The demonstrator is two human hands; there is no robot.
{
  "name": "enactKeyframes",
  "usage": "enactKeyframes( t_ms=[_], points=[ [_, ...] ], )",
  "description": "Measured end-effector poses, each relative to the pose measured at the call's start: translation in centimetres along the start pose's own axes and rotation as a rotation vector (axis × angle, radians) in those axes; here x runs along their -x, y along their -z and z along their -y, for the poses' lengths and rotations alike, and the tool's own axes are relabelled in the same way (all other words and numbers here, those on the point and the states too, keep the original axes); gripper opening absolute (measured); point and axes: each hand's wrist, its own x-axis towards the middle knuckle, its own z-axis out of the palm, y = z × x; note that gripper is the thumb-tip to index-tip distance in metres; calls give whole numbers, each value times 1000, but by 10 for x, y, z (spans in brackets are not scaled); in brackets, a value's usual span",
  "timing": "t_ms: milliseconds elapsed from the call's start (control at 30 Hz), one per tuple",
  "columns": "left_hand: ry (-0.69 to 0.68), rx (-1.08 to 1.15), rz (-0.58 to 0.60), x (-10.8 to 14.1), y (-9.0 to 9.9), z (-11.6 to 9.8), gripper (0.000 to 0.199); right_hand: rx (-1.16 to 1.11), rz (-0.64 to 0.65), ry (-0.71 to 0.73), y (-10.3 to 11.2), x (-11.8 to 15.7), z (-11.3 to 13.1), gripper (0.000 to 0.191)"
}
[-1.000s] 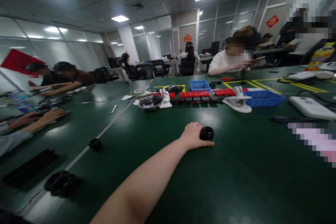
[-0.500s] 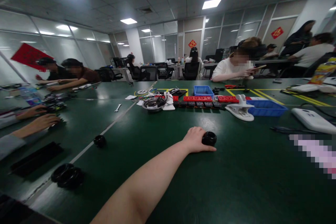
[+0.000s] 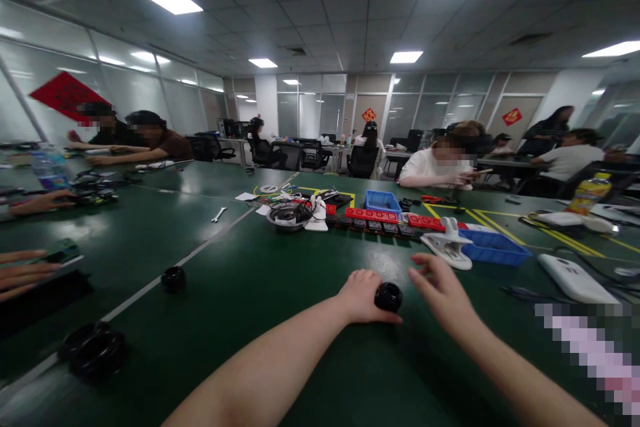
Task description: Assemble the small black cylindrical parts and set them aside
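Observation:
My left hand [image 3: 361, 297] is closed on the side of a glossy black ring [image 3: 389, 297] with an open centre, resting on the green tabletop; the fingers behind it are partly hidden. To the right, my right hand [image 3: 443, 285] hovers with its fingers apart, facing the ring without touching it. Another black ring [image 3: 173, 278] lies near the pale seam of the table. Closer to me on the left, a larger black ring [image 3: 98, 351] overlaps one more of its kind.
Across the middle stand a metal bowl [image 3: 290, 217] of cables, red socket blocks [image 3: 373, 215], a white clamp [image 3: 447, 243] and a blue bin [image 3: 495, 248]. A wrench [image 3: 219, 214] lies left. At the left edge is a co-worker's hand [image 3: 30, 273]. A white device [image 3: 575, 279] lies right.
My right hand has come into view from the right, close to the ring. My left hand still holds the ring. The camera view has tilted up slightly.

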Motion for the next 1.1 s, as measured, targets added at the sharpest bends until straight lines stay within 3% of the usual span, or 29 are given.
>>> enactKeyframes(
  t_ms=[200, 367, 500, 800, 933, 1100],
  points=[
    [-5, -12, -38, -3, -6, 0, 50, -12, 105, -30, -28, 19, -3, 20],
    [-8, 12, -22, -8, -11, 5, 43, -90, 251, -21, -18, 20, 8, 13],
    [-75, 55, 16, -8, -10, 9, 48, -217, 295, 22, -14, 18, 10, 20],
    [-220, 99, 111, -7, -6, 7, 48, -280, 301, 49, -14, 22, 11, 16],
    [-203, 88, 129, -5, -5, 3, 57, -257, 296, 95, -11, 24, 21, 10],
    [-118, -10, 87, 1, -5, -8, 71, -88, 256, 141, -7, 24, 21, 26]
  ],
)
